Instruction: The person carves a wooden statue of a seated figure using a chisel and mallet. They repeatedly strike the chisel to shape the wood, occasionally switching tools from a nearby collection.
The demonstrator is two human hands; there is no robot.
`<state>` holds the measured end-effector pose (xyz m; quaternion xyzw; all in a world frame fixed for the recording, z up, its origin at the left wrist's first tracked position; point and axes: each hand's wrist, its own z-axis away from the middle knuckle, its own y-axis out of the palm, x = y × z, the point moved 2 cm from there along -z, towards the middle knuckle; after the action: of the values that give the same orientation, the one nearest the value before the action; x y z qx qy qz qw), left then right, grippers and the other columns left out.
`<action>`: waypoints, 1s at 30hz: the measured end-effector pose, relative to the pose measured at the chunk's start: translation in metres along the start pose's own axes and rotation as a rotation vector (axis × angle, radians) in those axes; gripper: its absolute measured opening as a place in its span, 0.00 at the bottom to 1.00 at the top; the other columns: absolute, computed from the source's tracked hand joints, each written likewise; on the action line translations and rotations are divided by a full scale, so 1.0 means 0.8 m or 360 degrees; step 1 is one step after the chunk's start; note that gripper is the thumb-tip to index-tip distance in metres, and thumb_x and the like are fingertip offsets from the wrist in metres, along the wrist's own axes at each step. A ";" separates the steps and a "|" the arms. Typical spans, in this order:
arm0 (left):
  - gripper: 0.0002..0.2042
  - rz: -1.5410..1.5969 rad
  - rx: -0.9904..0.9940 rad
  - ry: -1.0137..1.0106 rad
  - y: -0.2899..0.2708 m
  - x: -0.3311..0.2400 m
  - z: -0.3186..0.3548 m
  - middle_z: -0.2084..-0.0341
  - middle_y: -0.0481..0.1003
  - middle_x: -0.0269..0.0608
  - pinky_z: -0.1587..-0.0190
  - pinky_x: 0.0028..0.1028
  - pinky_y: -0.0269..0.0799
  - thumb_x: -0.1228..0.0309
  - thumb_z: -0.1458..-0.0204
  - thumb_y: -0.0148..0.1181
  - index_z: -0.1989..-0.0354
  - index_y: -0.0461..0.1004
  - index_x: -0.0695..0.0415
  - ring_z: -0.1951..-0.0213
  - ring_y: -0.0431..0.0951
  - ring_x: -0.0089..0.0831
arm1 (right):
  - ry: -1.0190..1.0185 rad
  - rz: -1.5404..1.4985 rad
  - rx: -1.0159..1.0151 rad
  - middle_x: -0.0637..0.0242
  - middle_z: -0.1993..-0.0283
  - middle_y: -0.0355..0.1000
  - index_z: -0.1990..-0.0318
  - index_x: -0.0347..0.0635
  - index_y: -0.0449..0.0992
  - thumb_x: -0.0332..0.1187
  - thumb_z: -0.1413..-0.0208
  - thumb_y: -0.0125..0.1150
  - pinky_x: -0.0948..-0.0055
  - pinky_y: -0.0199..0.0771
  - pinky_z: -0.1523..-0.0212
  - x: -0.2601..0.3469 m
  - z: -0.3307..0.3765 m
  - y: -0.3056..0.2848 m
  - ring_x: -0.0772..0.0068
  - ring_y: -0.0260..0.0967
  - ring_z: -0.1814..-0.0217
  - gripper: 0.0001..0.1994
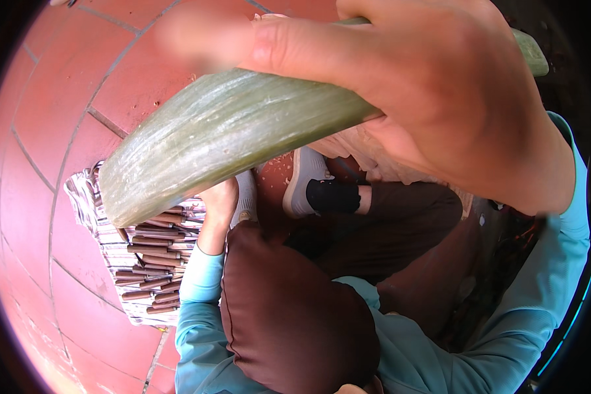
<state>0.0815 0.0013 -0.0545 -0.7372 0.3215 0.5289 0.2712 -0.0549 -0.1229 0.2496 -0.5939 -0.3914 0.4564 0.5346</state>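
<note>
So the red tiled floor is filling the whole left side. A big pale green leaf sheath is stretching from about 8 o'clock up to 1 o'clock, and the right hand is wrapping around its upper end, fingers closed on it. The left hand is reaching down near centre, touching the sheath's lower edge; can't tell if it's gripping. Brown sticks are lying on paper at 8 o'clock.
</note>
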 end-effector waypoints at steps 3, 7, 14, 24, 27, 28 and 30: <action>0.20 -0.0067 0.0138 0.0094 -0.007 -0.012 -0.013 0.55 0.74 0.49 0.53 0.38 0.78 0.82 0.44 0.57 0.43 0.62 0.64 0.56 0.77 0.35 | -0.0017 -0.0014 -0.0020 0.64 0.56 0.76 0.42 0.44 0.68 0.19 0.61 0.64 0.70 0.73 0.68 0.004 -0.001 -0.003 0.63 0.73 0.68 0.33; 0.08 0.0250 0.0424 0.0098 -0.013 -0.086 -0.042 0.63 0.77 0.50 0.56 0.34 0.78 0.80 0.45 0.58 0.58 0.72 0.69 0.61 0.78 0.33 | -0.0037 -0.0052 -0.0048 0.64 0.56 0.76 0.42 0.44 0.68 0.19 0.62 0.64 0.70 0.73 0.68 0.006 0.002 -0.003 0.63 0.73 0.67 0.33; 0.13 0.0783 0.0696 -0.0112 -0.005 -0.121 -0.046 0.67 0.79 0.42 0.62 0.30 0.77 0.78 0.47 0.60 0.52 0.74 0.63 0.65 0.80 0.31 | 0.0202 -0.0041 -0.0035 0.61 0.49 0.74 0.43 0.40 0.68 0.18 0.61 0.64 0.72 0.74 0.66 0.010 0.033 -0.012 0.63 0.75 0.65 0.31; 0.09 0.0414 0.1001 0.1616 0.143 -0.179 -0.009 0.68 0.72 0.31 0.76 0.27 0.72 0.61 0.52 0.59 0.64 0.73 0.46 0.71 0.75 0.27 | 0.0849 -0.0209 -0.0381 0.57 0.54 0.75 0.46 0.37 0.71 0.17 0.66 0.66 0.66 0.73 0.53 0.010 0.192 0.056 0.55 0.74 0.55 0.32; 0.11 0.0610 0.0898 0.1525 0.179 -0.186 0.002 0.73 0.68 0.31 0.81 0.25 0.66 0.56 0.53 0.59 0.69 0.71 0.49 0.69 0.72 0.26 | 0.1015 -0.0279 -0.0421 0.53 0.47 0.73 0.44 0.36 0.68 0.16 0.63 0.64 0.64 0.69 0.44 0.008 0.228 0.076 0.52 0.71 0.44 0.31; 0.12 0.0543 0.0917 0.1478 0.178 -0.188 -0.003 0.74 0.68 0.31 0.81 0.26 0.66 0.55 0.53 0.59 0.70 0.71 0.49 0.69 0.72 0.26 | 0.1064 -0.0312 -0.0446 0.52 0.45 0.72 0.43 0.35 0.67 0.16 0.61 0.63 0.64 0.67 0.41 0.007 0.240 0.083 0.52 0.70 0.42 0.31; 0.14 0.0404 0.0955 0.1383 0.177 -0.192 -0.012 0.74 0.67 0.31 0.82 0.26 0.66 0.54 0.53 0.59 0.71 0.70 0.51 0.70 0.73 0.26 | 0.1137 -0.0304 -0.0418 0.51 0.44 0.70 0.42 0.34 0.66 0.18 0.59 0.65 0.64 0.67 0.41 0.005 0.264 0.096 0.54 0.69 0.41 0.31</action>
<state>-0.0563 -0.0682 0.0865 -0.7335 0.6273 0.0890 0.2459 -0.2582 -0.0699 0.1706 -0.7397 -0.2891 0.1152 0.5966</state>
